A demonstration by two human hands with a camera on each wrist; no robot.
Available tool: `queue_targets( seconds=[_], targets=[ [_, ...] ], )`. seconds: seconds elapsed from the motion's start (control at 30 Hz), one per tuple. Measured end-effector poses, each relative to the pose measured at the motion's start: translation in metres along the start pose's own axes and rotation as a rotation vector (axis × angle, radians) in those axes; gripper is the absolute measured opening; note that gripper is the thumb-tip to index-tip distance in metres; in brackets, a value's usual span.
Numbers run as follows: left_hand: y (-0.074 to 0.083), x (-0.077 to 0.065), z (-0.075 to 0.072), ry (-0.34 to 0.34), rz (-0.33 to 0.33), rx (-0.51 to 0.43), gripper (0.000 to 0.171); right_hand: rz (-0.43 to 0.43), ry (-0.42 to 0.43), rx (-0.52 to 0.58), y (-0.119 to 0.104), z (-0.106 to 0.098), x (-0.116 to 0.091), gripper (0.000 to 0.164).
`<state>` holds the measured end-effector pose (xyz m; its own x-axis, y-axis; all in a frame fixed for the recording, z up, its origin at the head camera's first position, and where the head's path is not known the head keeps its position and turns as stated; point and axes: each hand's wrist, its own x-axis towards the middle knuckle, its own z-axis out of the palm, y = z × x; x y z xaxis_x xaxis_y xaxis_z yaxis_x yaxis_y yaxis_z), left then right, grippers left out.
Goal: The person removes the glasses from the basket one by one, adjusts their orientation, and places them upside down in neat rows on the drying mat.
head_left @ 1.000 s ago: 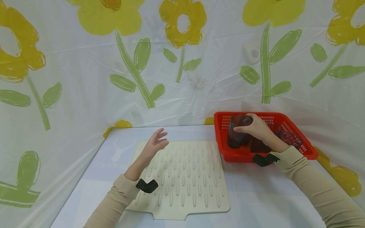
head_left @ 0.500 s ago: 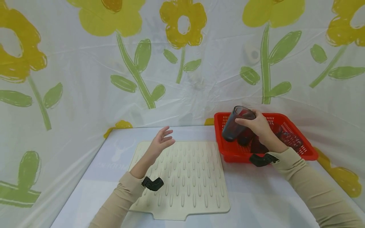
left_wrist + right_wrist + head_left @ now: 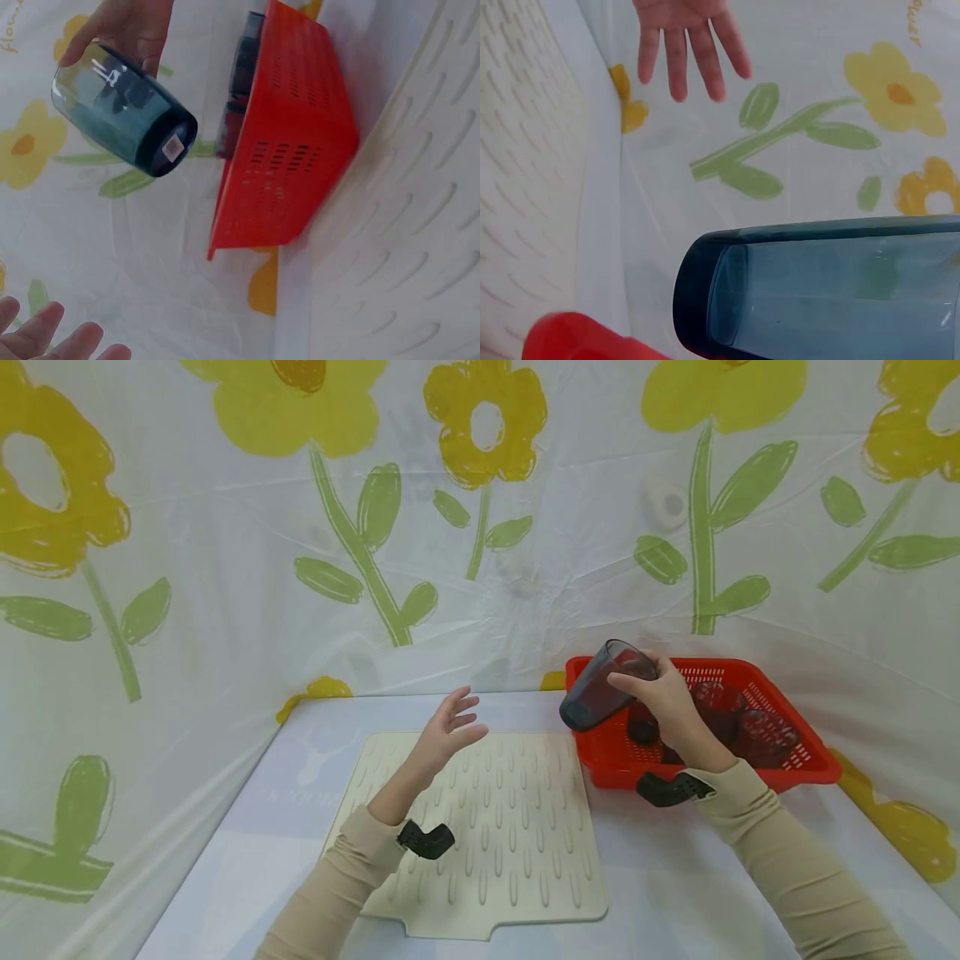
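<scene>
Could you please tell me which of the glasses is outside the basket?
The tilted, blue-tinted glass gripped by the right hand; the other visible glasses sit inside the red basket.

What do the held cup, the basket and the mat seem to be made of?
Cup: glass or clear plastic, glossy; it is see-through, with bright highlights. Basket: probably plastic, smooth; uniform red walls with moulded-looking slots. Mat: perhaps silicone or rubber, matte; ridged, with little shine.
</scene>
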<state>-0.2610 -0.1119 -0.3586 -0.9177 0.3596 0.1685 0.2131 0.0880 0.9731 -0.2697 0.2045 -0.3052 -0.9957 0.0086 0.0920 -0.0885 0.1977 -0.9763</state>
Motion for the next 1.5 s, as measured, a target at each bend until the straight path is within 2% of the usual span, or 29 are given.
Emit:
queue_targets(
  seconds=[0.27, 0.47, 0.8, 1.0, 1.27, 1.5],
  targets=[
    [0.002, 0.005, 0.016, -0.008, 0.007, 0.028, 0.078, 0.043, 0.009, 0.083, 0.002, 0.017, -0.002, 0.072],
    [-0.001, 0.008, 0.025, -0.016, 0.018, 0.049, 0.078, 0.039, 0.002, 0.139, 0.004, 0.029, -0.005, 0.065],
    [-0.006, 0.008, 0.033, -0.006, 0.043, 0.092, 0.075, 0.064, 0.011, 0.176, 0.012, 0.045, -0.008, 0.065],
    [-0.01, 0.008, 0.039, -0.014, 0.044, 0.08, 0.073, 0.069, -0.004, 0.206, 0.018, 0.054, -0.009, 0.061],
    [-0.016, 0.008, 0.045, -0.023, 0.021, 0.082, 0.075, 0.074, -0.009, 0.27, 0.022, 0.065, -0.014, 0.064],
    [-0.018, 0.009, 0.048, -0.01, 0.021, 0.09, 0.074, 0.104, -0.011, 0.369, 0.019, 0.071, -0.018, 0.062]
  ],
)
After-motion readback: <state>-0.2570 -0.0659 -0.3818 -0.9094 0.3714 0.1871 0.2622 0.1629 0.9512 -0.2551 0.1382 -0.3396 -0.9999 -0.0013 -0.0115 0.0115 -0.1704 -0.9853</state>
